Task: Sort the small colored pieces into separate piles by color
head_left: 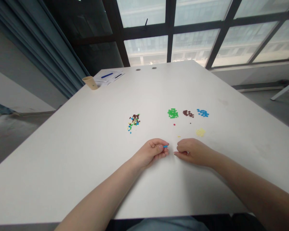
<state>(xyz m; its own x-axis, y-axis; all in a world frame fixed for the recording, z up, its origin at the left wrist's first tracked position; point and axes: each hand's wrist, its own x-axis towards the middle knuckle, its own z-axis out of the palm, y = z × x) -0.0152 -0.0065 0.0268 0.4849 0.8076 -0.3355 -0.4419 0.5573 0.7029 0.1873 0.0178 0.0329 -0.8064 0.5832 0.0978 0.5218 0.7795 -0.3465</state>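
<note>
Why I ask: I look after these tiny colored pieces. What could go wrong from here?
The small blue piece pinched in the left hand could slip, being so little. The green pile, brown pile and blue pile lie side by side with no divider, so a nudge might mix them. The right hand is close to two loose yellow pieces and might brush them away.

Far left corner: two pens (pixel 107 75) lie on papers (pixel 108 81), a cup (pixel 91 83) beside them at the left edge.
Far edge: two inserts (pixel 138 69) sit near its middle, windows (pixel 144 48) behind.
Table (pixel 86 154): a pile (pixel 135 118) lies left of a row of three heaps (pixel 185 113); a fourth heap (pixel 200 132) lies before the rightmost.
Near edge: the left hand (pixel 155 149) and right hand (pixel 194 150) are between it and the heaps.
</note>
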